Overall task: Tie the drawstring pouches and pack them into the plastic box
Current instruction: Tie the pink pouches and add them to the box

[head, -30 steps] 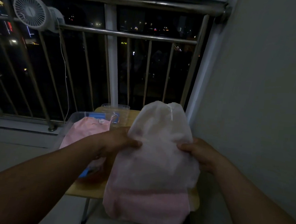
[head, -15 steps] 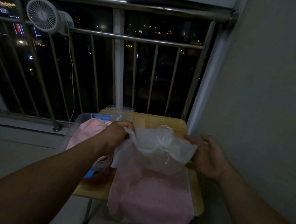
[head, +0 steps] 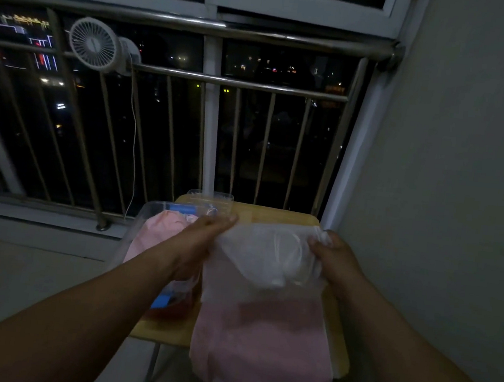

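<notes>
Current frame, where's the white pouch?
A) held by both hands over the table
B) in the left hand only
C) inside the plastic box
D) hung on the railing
A: the left hand and right hand each hold a top corner of the white pouch over the table. The plastic box sits off to its left with a pink pouch in it.

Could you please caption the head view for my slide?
Left hand and right hand hold a white pouch over a pink pouch, beside the plastic box.
</notes>
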Demonstrator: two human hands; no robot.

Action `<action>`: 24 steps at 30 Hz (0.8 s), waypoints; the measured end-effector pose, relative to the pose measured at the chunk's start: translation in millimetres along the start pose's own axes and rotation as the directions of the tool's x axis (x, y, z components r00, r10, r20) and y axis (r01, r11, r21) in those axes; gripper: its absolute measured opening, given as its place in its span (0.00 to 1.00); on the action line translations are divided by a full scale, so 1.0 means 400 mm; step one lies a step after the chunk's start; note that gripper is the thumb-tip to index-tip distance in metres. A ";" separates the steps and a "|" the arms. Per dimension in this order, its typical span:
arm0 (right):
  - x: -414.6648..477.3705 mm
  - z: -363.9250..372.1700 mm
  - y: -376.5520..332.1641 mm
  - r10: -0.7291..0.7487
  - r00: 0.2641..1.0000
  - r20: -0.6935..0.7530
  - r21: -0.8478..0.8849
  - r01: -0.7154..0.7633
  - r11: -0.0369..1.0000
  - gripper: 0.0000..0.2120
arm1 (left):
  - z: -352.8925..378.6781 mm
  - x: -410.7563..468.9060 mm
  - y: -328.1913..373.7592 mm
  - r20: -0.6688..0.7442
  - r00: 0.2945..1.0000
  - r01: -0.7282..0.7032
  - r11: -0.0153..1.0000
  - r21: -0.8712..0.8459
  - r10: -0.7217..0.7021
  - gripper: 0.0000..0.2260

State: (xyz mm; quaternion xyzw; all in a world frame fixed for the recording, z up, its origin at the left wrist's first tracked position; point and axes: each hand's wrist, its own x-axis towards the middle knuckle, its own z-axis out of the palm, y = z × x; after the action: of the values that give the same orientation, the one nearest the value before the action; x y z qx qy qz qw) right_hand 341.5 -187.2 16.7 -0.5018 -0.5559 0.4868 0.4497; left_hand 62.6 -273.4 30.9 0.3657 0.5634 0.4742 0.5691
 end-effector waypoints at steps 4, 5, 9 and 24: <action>0.015 0.007 -0.022 -0.044 0.996 -0.074 0.033 0.047 0.998 0.04 | 0.023 -0.009 -0.015 0.019 1.000 0.009 1.000 0.022 -0.010 0.32; 0.019 0.004 -0.031 -0.053 0.996 -0.078 0.033 0.056 0.998 0.04 | 0.020 -0.009 -0.015 0.010 1.000 -0.007 0.999 0.047 0.007 0.27; 0.023 -0.026 -0.024 0.095 0.988 0.123 0.023 -0.099 0.995 0.15 | 0.014 -0.013 -0.002 -0.055 0.995 -0.092 0.990 -0.109 0.086 0.18; 0.129 0.372 -0.163 -0.043 0.933 0.357 -0.301 0.158 0.940 0.07 | -0.264 -0.123 -0.037 -0.312 0.691 -0.056 0.479 0.876 0.652 0.25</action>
State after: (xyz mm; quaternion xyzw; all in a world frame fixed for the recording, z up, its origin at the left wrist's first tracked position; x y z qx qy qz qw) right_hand 182.1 -150.8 63.9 -0.4462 -0.7239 0.4448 0.2809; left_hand -35.9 -336.9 21.2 0.5243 0.7698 0.3640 -0.0025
